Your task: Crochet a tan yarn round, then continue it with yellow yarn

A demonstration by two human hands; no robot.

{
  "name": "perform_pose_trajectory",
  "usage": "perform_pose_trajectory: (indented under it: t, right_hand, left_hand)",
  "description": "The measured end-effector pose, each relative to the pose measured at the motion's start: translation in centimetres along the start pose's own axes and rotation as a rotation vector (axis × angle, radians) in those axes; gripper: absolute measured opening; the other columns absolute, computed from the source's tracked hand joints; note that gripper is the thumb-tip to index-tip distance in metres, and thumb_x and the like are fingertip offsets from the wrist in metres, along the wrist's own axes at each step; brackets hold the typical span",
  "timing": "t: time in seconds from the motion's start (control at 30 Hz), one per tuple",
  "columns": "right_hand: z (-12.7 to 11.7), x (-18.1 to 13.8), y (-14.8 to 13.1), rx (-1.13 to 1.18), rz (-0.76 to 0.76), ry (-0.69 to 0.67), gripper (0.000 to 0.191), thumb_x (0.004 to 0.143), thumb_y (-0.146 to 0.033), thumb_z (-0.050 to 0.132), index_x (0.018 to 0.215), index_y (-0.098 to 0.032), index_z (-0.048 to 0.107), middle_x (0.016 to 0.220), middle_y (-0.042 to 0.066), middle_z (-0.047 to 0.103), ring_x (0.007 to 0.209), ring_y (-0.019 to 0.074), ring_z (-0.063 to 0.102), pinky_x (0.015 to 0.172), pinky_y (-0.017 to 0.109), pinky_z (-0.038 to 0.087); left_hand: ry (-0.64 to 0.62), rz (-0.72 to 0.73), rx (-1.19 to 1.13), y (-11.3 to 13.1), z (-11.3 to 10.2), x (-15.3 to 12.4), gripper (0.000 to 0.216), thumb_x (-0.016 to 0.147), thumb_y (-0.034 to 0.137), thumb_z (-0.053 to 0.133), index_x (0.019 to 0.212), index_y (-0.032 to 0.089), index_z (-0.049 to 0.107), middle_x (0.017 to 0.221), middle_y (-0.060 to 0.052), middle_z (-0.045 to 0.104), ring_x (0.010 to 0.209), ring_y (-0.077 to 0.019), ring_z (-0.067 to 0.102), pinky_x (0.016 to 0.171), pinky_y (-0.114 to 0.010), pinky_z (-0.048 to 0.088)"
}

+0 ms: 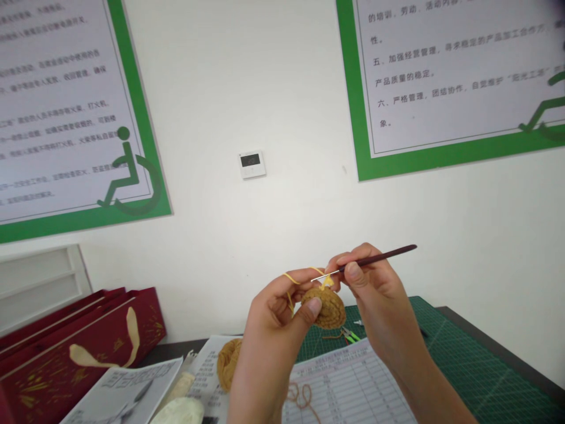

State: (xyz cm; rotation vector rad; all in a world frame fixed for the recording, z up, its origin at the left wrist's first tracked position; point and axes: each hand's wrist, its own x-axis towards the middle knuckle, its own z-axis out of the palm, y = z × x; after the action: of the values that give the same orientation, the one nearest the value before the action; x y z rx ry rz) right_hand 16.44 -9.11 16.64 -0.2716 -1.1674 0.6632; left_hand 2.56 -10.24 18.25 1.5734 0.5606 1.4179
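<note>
Pinched in my left hand (282, 306) is a round brown crocheted piece (329, 309), my thumb lying across its front. Yellow yarn (290, 278) runs over my left index finger to a small yellow loop at the piece's top edge. My right hand (375, 288) grips a crochet hook (384, 255) with a dark handle and a thin metal shaft. The hook's tip is over the yellow yarn, just above the brown piece. Both hands are raised above the table, close together. Some left fingers are hidden behind the piece.
Below lie a green cutting mat (468, 359), a printed form (348, 383) with loose brown yarn, and green-handled snips (351, 335). A brown yarn ball (228, 364) sits left of my forearm. Dark red gift bags (88, 347) and papers (128, 391) occupy the left side. A white wall stands behind.
</note>
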Motion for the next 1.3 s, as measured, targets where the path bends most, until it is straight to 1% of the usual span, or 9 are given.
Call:
perform_pose_trajectory:
  t: [0.17,0.3,0.4,0.53,0.63,0.73,0.87,1.03,1.3]
  right_hand:
    - [0.1,0.0,-0.1,-0.063,-0.020,0.011,0.011,0.091,-0.032,0.057,0.085,-0.022,0.058,0.084,0.002,0.065,0.068,0.0137,0.056,0.066,0.030,0.048]
    - [-0.2,-0.6,-0.4,-0.381,-0.289,0.164,0.007,0.091,-0.027,0.055,0.085,-0.023,0.055,0.081,0.002,0.060,0.073,0.0163,0.056,0.069,0.032,0.045]
    - [-0.4,-1.1,-0.7,-0.646,-0.406,0.144,0.008,0.088,-0.024,0.057,0.081,-0.023,0.055,0.074,0.001,0.056,0.070,0.0165,0.053,0.064,0.031,0.042]
    - [-0.5,-1.1,-1.2,-0.593,-0.221,0.128,0.014,0.094,-0.028,0.048,0.082,-0.023,0.053,0.058,-0.004,0.048,0.050,0.0123,0.046,0.048,0.025,0.036]
    - [-0.7,-0.5,-1.4,-0.616,-0.152,0.092,0.013,0.093,-0.032,0.051,0.091,-0.023,0.060,0.060,-0.003,0.054,0.051,0.0121,0.050,0.047,0.024,0.039]
    - [-1.0,0.3,-1.3,-0.488,-0.031,-0.113,0.024,0.095,-0.037,0.046,0.100,-0.022,0.064,0.076,0.003,0.066,0.067,0.0155,0.061,0.061,0.028,0.048]
    - [-0.8,0.6,-1.1,-0.363,0.194,-0.362,0.022,0.086,-0.040,0.061,0.093,-0.020,0.065,0.083,0.003,0.068,0.073,0.0155,0.062,0.065,0.028,0.049]
    - [-0.4,0.2,-0.9,-0.272,0.334,-0.385,0.028,0.078,-0.040,0.072,0.086,-0.017,0.060,0.074,0.000,0.061,0.066,0.0106,0.055,0.061,0.023,0.045]
    - [-0.1,0.1,-1.5,-0.244,0.442,-0.354,0.036,0.074,-0.047,0.073,0.083,-0.016,0.055,0.067,-0.004,0.052,0.059,0.0081,0.044,0.053,0.022,0.035]
  left_hand:
    - [0.010,0.011,0.013,-0.1,-0.2,0.0,0.024,0.074,0.018,0.070,0.099,0.020,0.072,0.100,-0.009,0.073,0.095,-0.0226,0.065,0.083,-0.033,0.051]
    - [0.049,0.035,0.127,-0.1,-0.6,0.2,0.024,0.074,0.018,0.069,0.098,0.019,0.073,0.101,-0.009,0.072,0.093,-0.0222,0.065,0.082,-0.032,0.050]
    - [0.091,0.057,0.232,-0.2,-0.8,0.3,0.025,0.075,0.020,0.068,0.100,0.019,0.072,0.104,-0.009,0.072,0.095,-0.0232,0.064,0.084,-0.034,0.050]
    - [0.097,0.044,0.248,-0.1,-0.7,0.0,0.025,0.074,0.019,0.068,0.099,0.020,0.073,0.107,-0.010,0.071,0.099,-0.0239,0.063,0.085,-0.034,0.049]
    - [0.099,0.034,0.167,0.2,-0.8,-0.1,0.027,0.074,0.017,0.069,0.100,0.019,0.072,0.111,-0.011,0.070,0.099,-0.0232,0.062,0.083,-0.033,0.049]
    - [0.077,0.028,0.055,0.4,-0.9,0.0,0.034,0.073,0.017,0.070,0.106,0.019,0.070,0.105,-0.010,0.068,0.092,-0.0204,0.061,0.077,-0.030,0.050]
    - [0.028,0.042,-0.019,0.6,-1.2,0.1,0.048,0.073,0.017,0.072,0.120,0.020,0.063,0.082,-0.003,0.062,0.076,-0.0149,0.058,0.068,-0.026,0.048]
    - [0.023,0.052,-0.067,0.9,-1.3,0.0,0.082,0.073,0.014,0.073,0.144,0.031,0.035,0.077,0.002,0.058,0.067,-0.0122,0.055,0.061,-0.023,0.046]
    - [0.061,0.148,-0.077,1.4,-0.5,-0.1,0.113,0.072,0.013,0.075,0.149,0.040,-0.003,0.075,0.004,0.062,0.062,-0.0125,0.060,0.059,-0.024,0.049]
